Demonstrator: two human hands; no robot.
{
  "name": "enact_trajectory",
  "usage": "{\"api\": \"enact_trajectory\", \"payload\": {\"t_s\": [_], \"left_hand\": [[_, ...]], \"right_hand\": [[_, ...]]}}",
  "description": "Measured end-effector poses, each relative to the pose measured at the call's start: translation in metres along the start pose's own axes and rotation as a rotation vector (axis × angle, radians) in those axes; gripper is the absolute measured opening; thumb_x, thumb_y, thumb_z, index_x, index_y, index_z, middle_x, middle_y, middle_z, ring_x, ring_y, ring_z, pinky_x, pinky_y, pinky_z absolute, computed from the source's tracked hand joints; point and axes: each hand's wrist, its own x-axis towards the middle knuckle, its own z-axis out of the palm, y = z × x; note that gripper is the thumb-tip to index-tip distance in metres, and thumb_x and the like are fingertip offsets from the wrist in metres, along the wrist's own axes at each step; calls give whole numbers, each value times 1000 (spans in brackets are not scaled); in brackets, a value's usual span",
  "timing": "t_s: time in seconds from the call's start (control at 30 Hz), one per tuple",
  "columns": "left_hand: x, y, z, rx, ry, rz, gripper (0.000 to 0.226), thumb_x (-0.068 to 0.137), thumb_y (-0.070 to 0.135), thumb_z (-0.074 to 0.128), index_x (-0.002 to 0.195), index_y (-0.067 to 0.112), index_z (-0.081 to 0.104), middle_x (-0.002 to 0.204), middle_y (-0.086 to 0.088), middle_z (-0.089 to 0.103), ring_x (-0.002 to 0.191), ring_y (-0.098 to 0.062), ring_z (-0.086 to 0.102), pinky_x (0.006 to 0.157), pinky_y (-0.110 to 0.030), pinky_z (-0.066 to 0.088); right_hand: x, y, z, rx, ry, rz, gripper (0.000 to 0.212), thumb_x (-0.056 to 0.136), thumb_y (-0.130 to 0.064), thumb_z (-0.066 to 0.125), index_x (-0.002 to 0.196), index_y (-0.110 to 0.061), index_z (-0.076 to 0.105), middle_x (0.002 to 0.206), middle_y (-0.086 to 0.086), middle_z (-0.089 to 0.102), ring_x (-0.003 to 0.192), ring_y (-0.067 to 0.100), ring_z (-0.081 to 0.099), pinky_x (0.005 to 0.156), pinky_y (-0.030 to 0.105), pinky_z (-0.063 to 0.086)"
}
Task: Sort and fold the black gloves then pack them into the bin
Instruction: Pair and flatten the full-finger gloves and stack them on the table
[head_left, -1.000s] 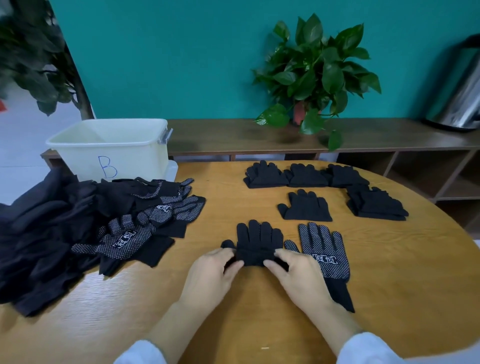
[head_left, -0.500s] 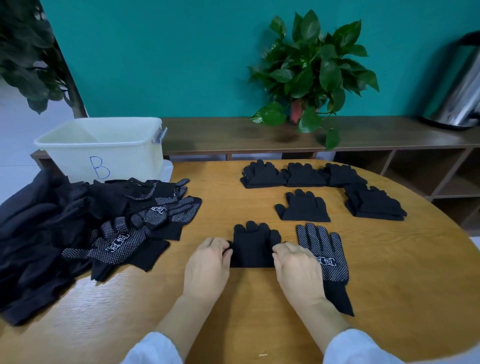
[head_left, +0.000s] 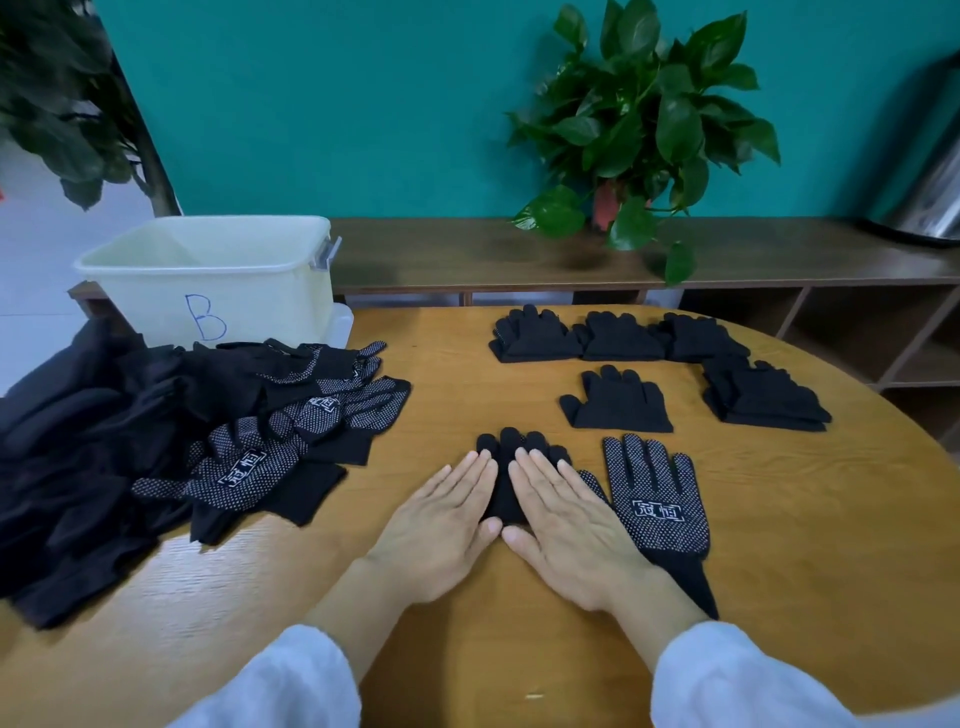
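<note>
**Flat palms on a folded black glove**

I see my left hand (head_left: 441, 525) and right hand (head_left: 566, 519) released, fingers straight, pressing the folded glove (head_left: 503, 467) beneath them. Just right lies a dotted glove (head_left: 657, 499); beyond, folded gloves (head_left: 618, 400); far left, bin B (head_left: 218, 280).

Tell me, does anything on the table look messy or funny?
Yes. The pile of gloves on the left is a jumbled heap spilling over the table edge, unlike the neat folded stacks at the back. One dotted glove lies unfolded beside the right hand.
</note>
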Motion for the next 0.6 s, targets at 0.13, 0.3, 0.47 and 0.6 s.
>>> {"api": "enact_trajectory", "payload": {"t_s": [0.13,0.3,0.47,0.6], "left_hand": [[3,-7,-9,-34,-24,2,84,87,65,-8,155,17,-8,159,7,-17,146,-4,-20,115,-19,-16],[10,-17,-16,135,55,73,93,95,61,-13,143,9,47,151,-4,41,142,-12,35,118,-32,16],[19,-26,-14,115,79,102,76,105,49,4,118,16,71,124,2,68,120,-8,59,105,-29,36],[19,-26,-15,137,110,108,73,105,51,7,124,13,67,129,0,64,125,-9,55,109,-32,32]], "right_hand": [[3,8,1,-55,-37,41,71,103,-53,9,145,-6,41,153,8,37,143,18,31,112,33,13],[7,12,-11,-77,-1,-20,86,93,-62,-1,149,-6,33,157,8,28,148,15,18,121,32,-3],[10,14,-16,-30,76,-97,68,96,-44,18,155,-9,16,163,4,11,150,11,2,116,24,-13],[19,19,-12,-87,206,-94,60,80,-20,60,137,-6,53,144,9,51,138,15,42,118,31,7]]}}
